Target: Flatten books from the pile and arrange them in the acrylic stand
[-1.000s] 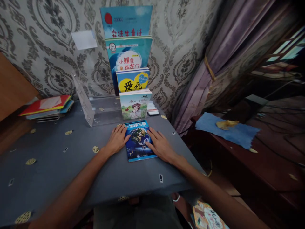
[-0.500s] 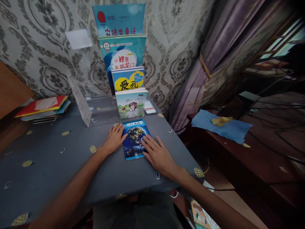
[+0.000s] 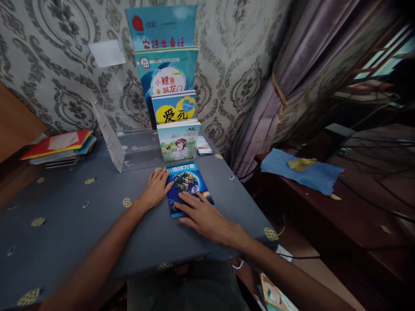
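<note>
On a grey, patterned, cloth-covered tabletop, before a clear plastic tiered rack bearing upright colourful paper books, a thin blue rectangular paperback picturing Earth lies flat, its long axis running near to far, title end toward the rack. The left hand rests at its left edge and the right hand lies over its near portion, fingers released, extended and grasping nothing. The step in hand appears to be steadying the paperback; lifting it would call for fingers curled beneath an edge.

Blue book; grey tablecloth with yellow-and-black motifs.
</note>
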Available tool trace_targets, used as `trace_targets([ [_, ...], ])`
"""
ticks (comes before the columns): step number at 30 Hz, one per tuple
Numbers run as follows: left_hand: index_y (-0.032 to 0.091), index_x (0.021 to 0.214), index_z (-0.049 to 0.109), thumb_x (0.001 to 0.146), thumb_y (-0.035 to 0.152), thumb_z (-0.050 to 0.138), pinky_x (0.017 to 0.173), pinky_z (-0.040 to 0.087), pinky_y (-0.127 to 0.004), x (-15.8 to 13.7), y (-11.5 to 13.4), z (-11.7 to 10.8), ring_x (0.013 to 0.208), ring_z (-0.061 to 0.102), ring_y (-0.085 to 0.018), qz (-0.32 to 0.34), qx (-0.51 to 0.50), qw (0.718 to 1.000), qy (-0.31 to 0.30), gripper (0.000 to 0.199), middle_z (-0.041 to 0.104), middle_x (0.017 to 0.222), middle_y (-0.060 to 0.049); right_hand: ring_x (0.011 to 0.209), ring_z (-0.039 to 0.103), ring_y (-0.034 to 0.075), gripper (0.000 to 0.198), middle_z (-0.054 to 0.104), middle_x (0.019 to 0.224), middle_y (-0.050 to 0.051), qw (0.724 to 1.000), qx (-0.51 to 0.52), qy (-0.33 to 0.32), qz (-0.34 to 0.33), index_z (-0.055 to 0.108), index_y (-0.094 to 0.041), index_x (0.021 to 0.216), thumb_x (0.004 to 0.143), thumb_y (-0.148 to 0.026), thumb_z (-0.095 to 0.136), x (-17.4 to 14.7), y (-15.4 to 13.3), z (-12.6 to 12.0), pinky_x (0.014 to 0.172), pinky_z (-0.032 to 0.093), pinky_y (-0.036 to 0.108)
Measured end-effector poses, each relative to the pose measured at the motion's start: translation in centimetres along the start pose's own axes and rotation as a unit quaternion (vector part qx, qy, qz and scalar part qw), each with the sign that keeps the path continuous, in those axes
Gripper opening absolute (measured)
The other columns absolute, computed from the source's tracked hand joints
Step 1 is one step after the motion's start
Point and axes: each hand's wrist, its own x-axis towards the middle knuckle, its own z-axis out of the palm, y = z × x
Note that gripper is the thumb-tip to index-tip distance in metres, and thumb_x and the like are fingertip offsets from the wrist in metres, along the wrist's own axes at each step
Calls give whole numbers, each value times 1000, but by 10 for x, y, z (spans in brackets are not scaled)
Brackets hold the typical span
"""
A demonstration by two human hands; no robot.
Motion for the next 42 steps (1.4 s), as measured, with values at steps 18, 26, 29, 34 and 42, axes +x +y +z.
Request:
trace_targets([
  [18,17,144,45,101,43,39,117,33,-51,4,-6,2,148,35,-28,-2,-15,999,-36,50,43,156,-17,147,37,27,49,45,155,17,997,-29,54,43,42,-14,150,103,-29,38,95,67,13,120,29,54],
  [26,16,133,51,99,42,43,114,37,-52,8,-6,-8,137,47,-30,15,-8,999,-40,44,49,150,-18,146,39,28,48,46,154,18,997,-36,62,29,47,-12,147,103,-31,40,93,68,10,120,30,52],
  [29,18,132,51,99,43,45,113,38,-52,8,-6,-10,135,48,-29,13,-16,999,-39,42,50,150,-16,146,39,27,48,47,154,17,996,-40,73,40,47,-15,147,103,-35,41,93,70,11,119,31,52],
  [34,19,131,52,99,44,45,113,38,-50,8,-6,-11,135,48,-29,14,-27,999,-32,41,50,150,-15,146,40,30,56,47,153,20,990,-46,93,90,48,-9,145,101,-43,45,90,81,11,119,31,52],
  [42,18,139,49,100,44,43,114,37,-50,7,-8,-6,135,48,-29,18,-10,999,-27,47,49,151,-14,140,48,26,44,56,148,13,990,36,107,81,54,-16,141,102,-30,39,85,116,4,118,33,51],
])
